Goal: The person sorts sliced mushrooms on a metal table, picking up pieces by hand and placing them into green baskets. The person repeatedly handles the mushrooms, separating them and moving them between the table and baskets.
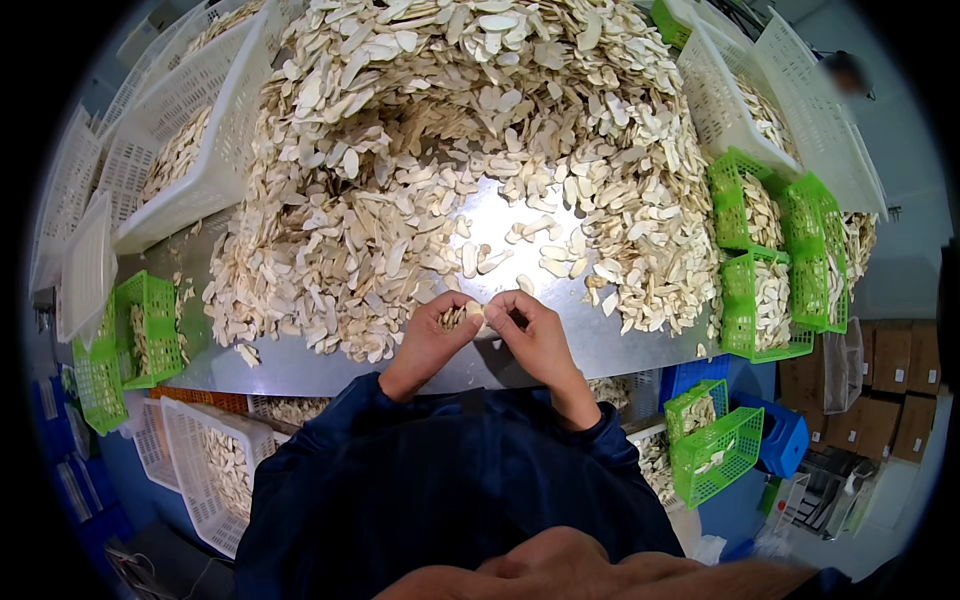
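My left hand (437,337) is closed around several pale dried slices, which show between its fingers and palm. Thumb and fingertips of my right hand (531,330) meet those of the left at one small pale slice (474,308), pinched between the two hands. Both hands are over the near part of a shiny metal table (555,358). In front of them lie a few loose slices (555,262) on the bare metal. A large heap of dried slices (330,247), of a kind I cannot tell for sure, curves around this spot on the left, far and right sides.
White perforated plastic crates (217,142) holding slices stand at the far left, with others (712,97) at the far right. Small green baskets (739,304) sit along the table's right edge, and one (161,330) at its left. Below the near edge are a white crate (180,450) and a green basket (720,480).
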The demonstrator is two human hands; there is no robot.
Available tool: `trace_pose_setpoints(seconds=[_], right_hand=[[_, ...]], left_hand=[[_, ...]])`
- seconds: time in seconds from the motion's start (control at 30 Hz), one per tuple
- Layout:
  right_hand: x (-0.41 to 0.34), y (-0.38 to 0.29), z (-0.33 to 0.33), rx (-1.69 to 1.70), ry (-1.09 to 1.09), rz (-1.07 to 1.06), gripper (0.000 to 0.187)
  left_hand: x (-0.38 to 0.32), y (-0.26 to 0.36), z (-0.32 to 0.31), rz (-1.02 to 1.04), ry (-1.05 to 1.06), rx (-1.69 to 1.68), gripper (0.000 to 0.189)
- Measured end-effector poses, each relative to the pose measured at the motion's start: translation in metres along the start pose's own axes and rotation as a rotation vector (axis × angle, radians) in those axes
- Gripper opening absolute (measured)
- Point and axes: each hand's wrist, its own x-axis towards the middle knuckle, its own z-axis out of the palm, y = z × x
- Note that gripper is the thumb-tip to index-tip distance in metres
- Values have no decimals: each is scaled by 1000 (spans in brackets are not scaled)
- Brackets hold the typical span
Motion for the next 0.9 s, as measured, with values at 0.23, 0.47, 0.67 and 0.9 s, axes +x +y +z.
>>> trace_pose_setpoints(seconds=[0.23,0.47,0.67,0.9], right_hand=[[0,9,1,199,-67,68,18],[-1,15,-32,-334,58,-132,16],[22,14,-70,-980,510,-344,14],[27,18,-58,-967,467,-250,13]], left_hand=[[-3,13,-5,-231,-71,-186,18],[-5,1,-20,-207,-300,-722,20],[-5,-9,-21,-290,-364,-1042,34],[-1,-30,-22,-401,-360,-1218,34]])
